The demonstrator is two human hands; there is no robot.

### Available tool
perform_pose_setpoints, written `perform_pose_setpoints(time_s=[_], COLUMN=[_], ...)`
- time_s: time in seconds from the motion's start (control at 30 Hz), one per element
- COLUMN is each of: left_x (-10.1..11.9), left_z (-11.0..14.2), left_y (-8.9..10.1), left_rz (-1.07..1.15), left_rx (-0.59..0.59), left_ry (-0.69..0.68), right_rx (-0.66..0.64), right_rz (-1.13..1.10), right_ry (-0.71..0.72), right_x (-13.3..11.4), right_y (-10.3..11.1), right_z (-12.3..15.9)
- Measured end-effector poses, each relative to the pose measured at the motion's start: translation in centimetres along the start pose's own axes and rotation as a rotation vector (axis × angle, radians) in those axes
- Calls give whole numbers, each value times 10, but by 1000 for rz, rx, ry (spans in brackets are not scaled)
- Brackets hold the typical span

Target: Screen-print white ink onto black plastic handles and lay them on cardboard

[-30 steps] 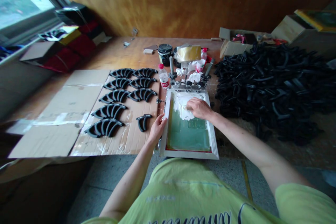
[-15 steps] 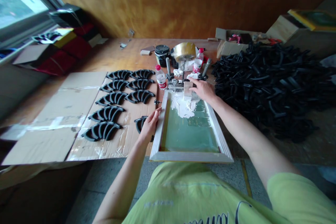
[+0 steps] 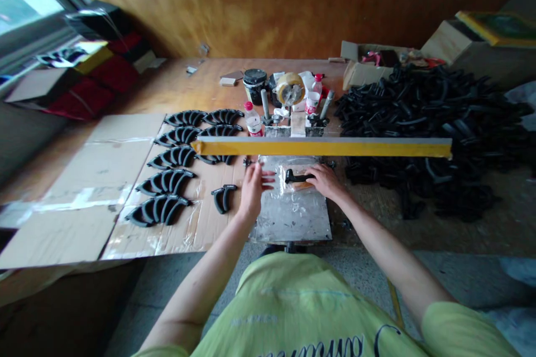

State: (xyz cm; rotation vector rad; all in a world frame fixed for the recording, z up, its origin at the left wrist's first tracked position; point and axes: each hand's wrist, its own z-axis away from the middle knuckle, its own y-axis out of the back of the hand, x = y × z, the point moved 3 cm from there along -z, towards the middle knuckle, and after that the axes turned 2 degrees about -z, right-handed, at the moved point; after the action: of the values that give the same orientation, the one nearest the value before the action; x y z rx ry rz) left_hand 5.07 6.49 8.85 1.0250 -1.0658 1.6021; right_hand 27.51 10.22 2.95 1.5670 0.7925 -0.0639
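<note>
The screen-printing frame (image 3: 322,148) is tilted up, so only its yellow and grey front edge shows. Beneath it lies a flat metal base plate (image 3: 288,220) with a small jig at its middle. My right hand (image 3: 325,180) grips the right end of a black curved plastic handle (image 3: 295,177) on that jig. Over the plate's left side hovers my left hand (image 3: 252,187), fingers apart and holding nothing. A pair of similar black handles (image 3: 224,198) rests on the cardboard (image 3: 205,234) to its left. Behind the frame, a pale squeegee (image 3: 298,122) stands near the clamp.
Rows of black handles (image 3: 165,183) cover part of the cardboard. A large heap of black handles (image 3: 427,117) fills the right side. At the back are a red-capped bottle (image 3: 253,120), a dark tub (image 3: 255,86), a tape roll (image 3: 290,89) and an open carton (image 3: 368,75).
The frame has swung up from lying flat, uncovering the plate. My right hand has left the squeegee and come down to the handle. My left hand has let go of the frame's side.
</note>
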Motion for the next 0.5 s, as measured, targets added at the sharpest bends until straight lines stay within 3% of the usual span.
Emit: perform_pose_setpoints(time_s=[0.1,0.17,0.23,0.3,0.4,0.5], left_x=[-59,-83,-94,-95,-91,-86], left_z=[33,46,48,40,25,14], left_y=[-13,-6,18,60,143,209], left_rz=[-47,-37,-60,-152,-382,-620], left_rx=[-210,-181,-93,21,284,459], left_ry=[330,401,400,379,366,324], right_rx=[69,8,-62,-25,181,239], right_rz=[-11,-60,-112,-92,122,274], right_ry=[14,151,236,123,-237,-327], right_x=[-45,-72,-74,-41,52,127], right_y=[-6,-16,-22,-15,18,46], right_z=[17,29,39,43,49,57])
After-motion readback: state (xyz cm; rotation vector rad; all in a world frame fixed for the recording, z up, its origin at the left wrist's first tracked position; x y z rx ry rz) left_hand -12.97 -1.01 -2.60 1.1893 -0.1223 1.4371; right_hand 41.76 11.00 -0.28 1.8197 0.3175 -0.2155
